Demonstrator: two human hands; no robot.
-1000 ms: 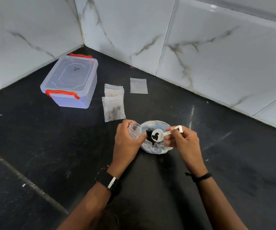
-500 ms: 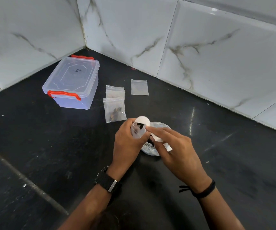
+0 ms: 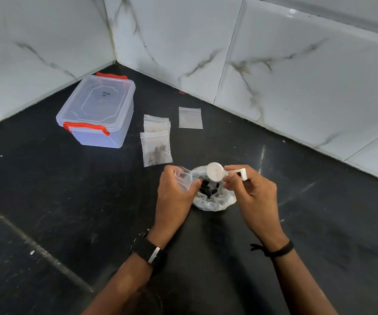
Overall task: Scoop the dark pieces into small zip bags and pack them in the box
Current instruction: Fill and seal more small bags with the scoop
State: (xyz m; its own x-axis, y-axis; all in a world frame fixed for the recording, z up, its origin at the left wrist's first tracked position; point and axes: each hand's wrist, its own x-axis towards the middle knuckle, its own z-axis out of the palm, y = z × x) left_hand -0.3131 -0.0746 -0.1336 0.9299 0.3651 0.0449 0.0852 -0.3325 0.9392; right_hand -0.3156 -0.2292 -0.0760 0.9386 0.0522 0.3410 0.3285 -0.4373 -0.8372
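**Scoop turned over the supply bag, small bag held ready**

At centre frame the left hand point(image 3: 176, 192) pinches a small zip bag point(image 3: 183, 178) by its mouth, probably to keep it open beside the supply. The right hand point(image 3: 251, 189) grips the handle of a white scoop point(image 3: 215, 171), its round underside facing the camera, directly above the dark pieces point(image 3: 208, 187) in a crumpled clear bag point(image 3: 213, 203) on the black counter point(image 3: 69, 212). Whether anything sits in the scoop cannot be seen. Above and left lie filled zip bags point(image 3: 156, 146) and, beside them, one flat empty bag point(image 3: 190, 118), within easy reach. The box point(image 3: 99, 110) sits upper left, lid on, so packing has not begun.
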